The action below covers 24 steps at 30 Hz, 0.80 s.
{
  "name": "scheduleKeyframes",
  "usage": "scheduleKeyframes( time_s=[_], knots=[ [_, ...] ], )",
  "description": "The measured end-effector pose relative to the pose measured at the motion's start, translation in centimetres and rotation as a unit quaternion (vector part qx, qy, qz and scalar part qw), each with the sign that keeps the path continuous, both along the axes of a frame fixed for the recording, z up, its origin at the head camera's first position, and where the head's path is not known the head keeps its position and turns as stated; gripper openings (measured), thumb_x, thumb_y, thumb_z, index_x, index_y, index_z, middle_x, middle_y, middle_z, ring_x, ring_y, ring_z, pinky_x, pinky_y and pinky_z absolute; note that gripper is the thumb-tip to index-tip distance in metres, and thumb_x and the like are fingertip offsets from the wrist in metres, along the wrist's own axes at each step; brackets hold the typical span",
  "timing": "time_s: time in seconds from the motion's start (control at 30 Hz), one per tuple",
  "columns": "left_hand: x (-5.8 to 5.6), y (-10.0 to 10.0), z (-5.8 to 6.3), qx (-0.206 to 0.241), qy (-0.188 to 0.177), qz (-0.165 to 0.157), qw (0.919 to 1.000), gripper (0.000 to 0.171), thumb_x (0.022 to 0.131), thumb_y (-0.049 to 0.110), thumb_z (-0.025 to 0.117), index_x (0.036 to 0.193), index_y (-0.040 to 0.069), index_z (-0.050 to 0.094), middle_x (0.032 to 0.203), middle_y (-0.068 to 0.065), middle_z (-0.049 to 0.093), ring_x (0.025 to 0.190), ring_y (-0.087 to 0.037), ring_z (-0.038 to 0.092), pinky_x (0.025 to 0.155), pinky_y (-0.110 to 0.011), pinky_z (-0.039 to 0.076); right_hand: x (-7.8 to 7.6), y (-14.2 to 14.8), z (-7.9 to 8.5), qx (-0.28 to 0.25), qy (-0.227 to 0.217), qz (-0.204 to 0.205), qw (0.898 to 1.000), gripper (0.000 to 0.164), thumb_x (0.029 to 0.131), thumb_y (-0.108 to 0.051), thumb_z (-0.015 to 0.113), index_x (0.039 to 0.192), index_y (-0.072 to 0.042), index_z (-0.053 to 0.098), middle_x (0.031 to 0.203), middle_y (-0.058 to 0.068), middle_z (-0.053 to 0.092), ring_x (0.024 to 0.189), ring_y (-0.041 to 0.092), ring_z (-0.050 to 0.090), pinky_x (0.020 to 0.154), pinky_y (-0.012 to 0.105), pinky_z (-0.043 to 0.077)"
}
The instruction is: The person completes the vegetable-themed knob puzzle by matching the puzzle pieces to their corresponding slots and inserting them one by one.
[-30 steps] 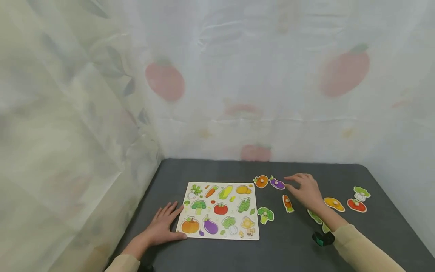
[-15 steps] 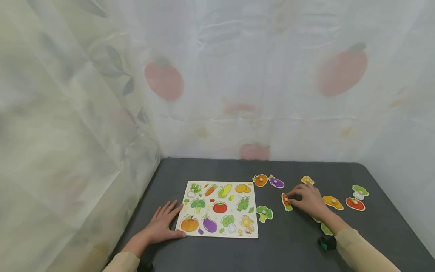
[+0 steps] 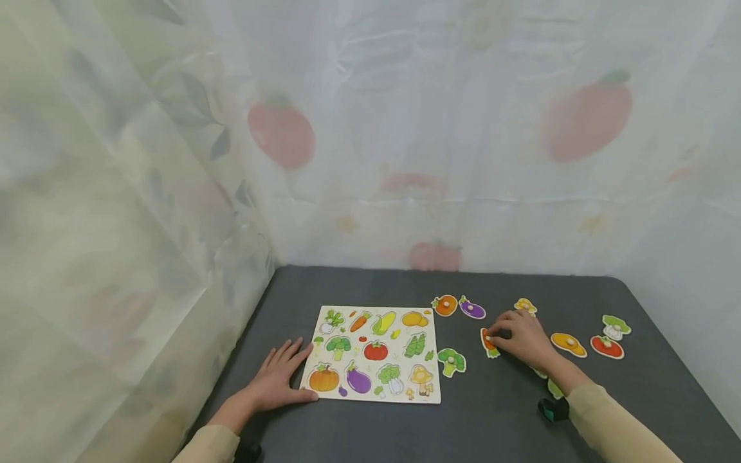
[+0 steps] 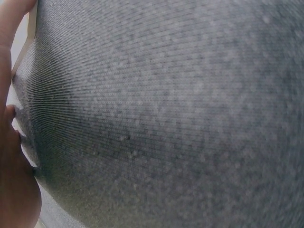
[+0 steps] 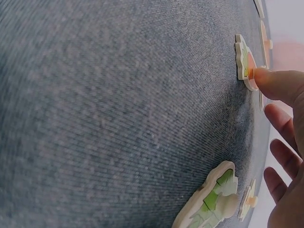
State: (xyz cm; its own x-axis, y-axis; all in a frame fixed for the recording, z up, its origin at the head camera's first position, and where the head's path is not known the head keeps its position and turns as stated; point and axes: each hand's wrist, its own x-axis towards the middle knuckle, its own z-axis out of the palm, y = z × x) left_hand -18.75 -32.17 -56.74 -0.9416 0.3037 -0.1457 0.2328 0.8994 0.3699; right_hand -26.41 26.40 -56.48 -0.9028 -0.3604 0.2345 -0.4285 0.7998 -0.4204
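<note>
A white puzzle board (image 3: 399,392) printed with vegetables lies on the dark table. My left hand (image 3: 278,381) rests spread at its left edge, the thumb by the near corner. To the right of the board, my right hand (image 3: 525,339) pinches the knob of a carrot puzzle piece (image 3: 491,352), which looks flat on the table. In the right wrist view the thumb meets the knob of that carrot piece (image 5: 243,61), and the other fingers are partly curved. A broccoli piece (image 3: 451,362), an eggplant piece (image 3: 472,308) and an orange pumpkin piece (image 3: 443,305) lie between board and hand.
Beyond my right hand lies a mushroom piece (image 3: 525,305). Farther right are a yellow piece (image 3: 568,344), a tomato piece (image 3: 607,348) and a cabbage piece (image 3: 615,325). Green pieces (image 3: 554,388) sit partly under my right forearm. Pale curtains hang at the left, back and right.
My right hand has come down from beside the eggplant piece to the carrot piece and taken its knob. The mushroom piece has come into view behind it. The left hand stays put.
</note>
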Motion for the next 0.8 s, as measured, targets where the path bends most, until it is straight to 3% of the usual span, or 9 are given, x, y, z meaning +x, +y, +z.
scheduleKeyframes(
  time_s=[0.43,0.8],
  knots=[
    [0.15,0.1,0.18,0.003,0.0,0.0,1.0,0.113,0.075,0.08,0.071,0.163,0.02,0.032,0.168,-0.014,0.022,0.154,-0.043,0.013,0.119,-0.068,0.006,-0.04,0.02,0.42,0.017,0.011,0.028,0.999,0.012,0.085,-0.017,0.084,0.094,-0.026,0.083,0.1,-0.005,0.065,0.107,0.034,0.055,0.093,0.062,0.042],
    [0.02,0.02,-0.06,-0.002,0.005,0.0,1.0,0.114,0.074,0.082,0.069,0.163,0.021,0.032,0.168,-0.014,0.023,0.154,-0.043,0.013,0.119,-0.068,0.006,-0.05,-0.12,0.71,0.033,0.023,0.042,0.998,0.01,0.086,-0.018,0.084,0.094,-0.024,0.081,0.098,-0.007,0.064,0.111,0.035,0.055,0.095,0.063,0.043]
  ],
)
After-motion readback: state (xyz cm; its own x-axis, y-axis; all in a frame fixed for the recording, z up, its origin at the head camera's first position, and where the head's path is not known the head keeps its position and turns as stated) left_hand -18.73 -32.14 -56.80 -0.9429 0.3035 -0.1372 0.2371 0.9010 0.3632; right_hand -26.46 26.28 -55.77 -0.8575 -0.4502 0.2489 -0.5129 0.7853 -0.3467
